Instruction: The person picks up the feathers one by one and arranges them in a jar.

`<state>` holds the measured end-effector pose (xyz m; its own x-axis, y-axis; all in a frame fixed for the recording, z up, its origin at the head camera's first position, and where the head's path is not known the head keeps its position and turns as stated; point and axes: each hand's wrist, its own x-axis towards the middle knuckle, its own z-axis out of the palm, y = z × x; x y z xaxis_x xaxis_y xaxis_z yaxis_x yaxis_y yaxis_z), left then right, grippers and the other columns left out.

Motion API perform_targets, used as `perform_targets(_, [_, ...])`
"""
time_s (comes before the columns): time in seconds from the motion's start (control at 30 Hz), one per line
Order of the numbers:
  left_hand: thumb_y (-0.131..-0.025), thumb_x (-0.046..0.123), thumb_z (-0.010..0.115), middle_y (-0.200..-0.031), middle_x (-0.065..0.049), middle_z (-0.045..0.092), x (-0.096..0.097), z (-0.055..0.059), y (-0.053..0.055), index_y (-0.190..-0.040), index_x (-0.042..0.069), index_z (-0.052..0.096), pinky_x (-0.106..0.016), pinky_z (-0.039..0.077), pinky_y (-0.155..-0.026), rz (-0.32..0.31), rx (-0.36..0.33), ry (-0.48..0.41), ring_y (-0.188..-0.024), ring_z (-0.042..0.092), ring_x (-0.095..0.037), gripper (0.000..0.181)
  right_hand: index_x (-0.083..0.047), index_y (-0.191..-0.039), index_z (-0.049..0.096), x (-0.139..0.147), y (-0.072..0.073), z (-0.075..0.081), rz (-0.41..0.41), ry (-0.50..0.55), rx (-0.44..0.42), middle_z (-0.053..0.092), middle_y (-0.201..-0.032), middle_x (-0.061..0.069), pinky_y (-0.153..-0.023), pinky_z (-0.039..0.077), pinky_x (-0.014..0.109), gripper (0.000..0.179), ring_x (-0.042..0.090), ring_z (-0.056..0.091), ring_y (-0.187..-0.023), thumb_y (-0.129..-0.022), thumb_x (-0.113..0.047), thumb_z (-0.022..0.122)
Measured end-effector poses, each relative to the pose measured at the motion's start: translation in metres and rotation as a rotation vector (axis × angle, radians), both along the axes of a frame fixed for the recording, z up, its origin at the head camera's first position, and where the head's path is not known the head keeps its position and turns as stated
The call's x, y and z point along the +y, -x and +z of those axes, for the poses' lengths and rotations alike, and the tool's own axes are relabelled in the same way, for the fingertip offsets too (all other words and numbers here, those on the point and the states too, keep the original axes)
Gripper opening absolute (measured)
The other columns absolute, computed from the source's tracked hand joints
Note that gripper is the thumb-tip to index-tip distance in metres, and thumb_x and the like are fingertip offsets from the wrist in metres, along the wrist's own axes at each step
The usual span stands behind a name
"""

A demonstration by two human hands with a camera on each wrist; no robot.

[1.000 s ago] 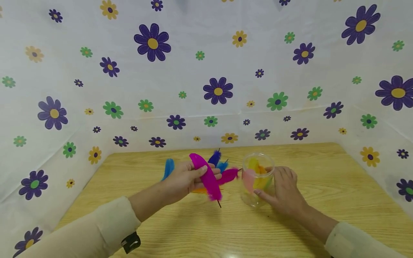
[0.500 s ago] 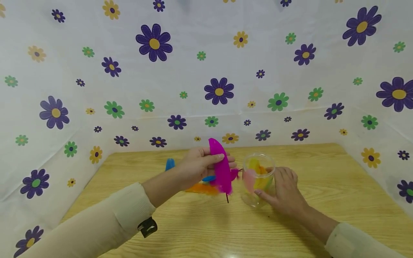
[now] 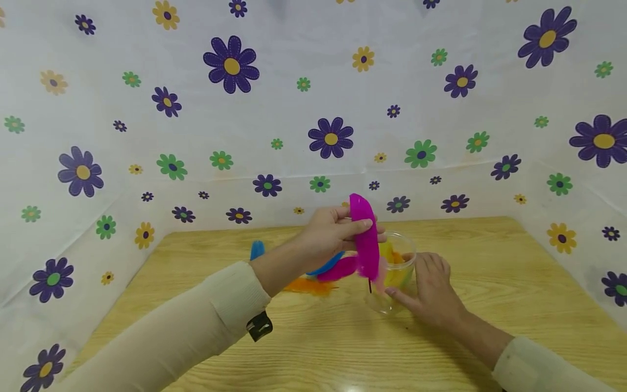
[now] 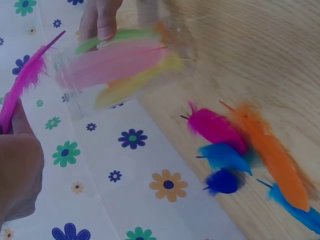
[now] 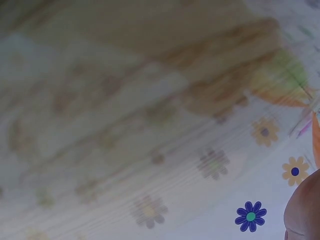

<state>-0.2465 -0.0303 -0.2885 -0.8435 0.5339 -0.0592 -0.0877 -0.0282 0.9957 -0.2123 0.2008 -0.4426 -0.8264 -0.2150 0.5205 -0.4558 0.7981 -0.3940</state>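
Observation:
My left hand pinches a magenta feather between thumb and fingers, its quill pointing down. In the head view the feather overlaps the left side of a clear plastic jar, near the rim. My right hand grips the upright jar from the right, thumb at the front. Through the wall, the left wrist view shows a pink feather, a green feather and a yellow feather inside, with some orange. A fingertip fills the right wrist view's lower right corner; much there is blurred.
Left of the jar, an orange feather, a second magenta feather, a light blue feather, a dark blue feather and another blue feather lie on the wooden table. Flower-print cloth encloses it.
My left hand has moved right and up with the magenta feather, from over the loose feathers to the jar. The right hand and the jar have stayed put.

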Motion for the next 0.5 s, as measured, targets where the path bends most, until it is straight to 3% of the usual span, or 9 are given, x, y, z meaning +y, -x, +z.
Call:
perform_targets(0.17, [-0.100,0.013,0.059,-0.115,-0.013,0.074,0.013,0.012,0.006,-0.125,0.003,0.062,-0.038,0.058,-0.094,0.020,0.061,0.019,-0.104,0.073,-0.027,0.028,-0.001,-0.129,0.049,0.001,0.001,0.000,-0.007,-0.011,0.004,0.057,-0.124,0.017,-0.106,0.025,0.056,0.069,0.035,0.044,-0.121,-0.084,-0.048,0.075])
perform_targets(0.33, [-0.099,0.015,0.060,-0.114,-0.013,0.074,0.027,0.024,0.016,-0.123,0.005,0.064,-0.039,0.057,-0.095,0.042,0.109,-0.043,-0.105,0.073,-0.028,0.025,0.000,-0.130,0.049,0.002,0.001,0.000,-0.010,-0.015,-0.006,0.057,-0.125,0.017,-0.106,0.025,0.056,0.070,0.035,0.043,-0.121,-0.085,-0.048,0.074])
perform_targets(0.5, [-0.097,0.014,0.063,-0.111,-0.013,0.075,0.043,0.022,0.024,-0.120,0.006,0.066,-0.040,0.057,-0.096,0.080,0.109,-0.064,-0.107,0.072,-0.032,0.024,0.000,-0.130,0.049,0.002,0.002,0.000,-0.009,-0.017,-0.009,0.057,-0.126,0.018,-0.106,0.025,0.057,0.070,0.035,0.043,-0.121,-0.086,-0.049,0.073])
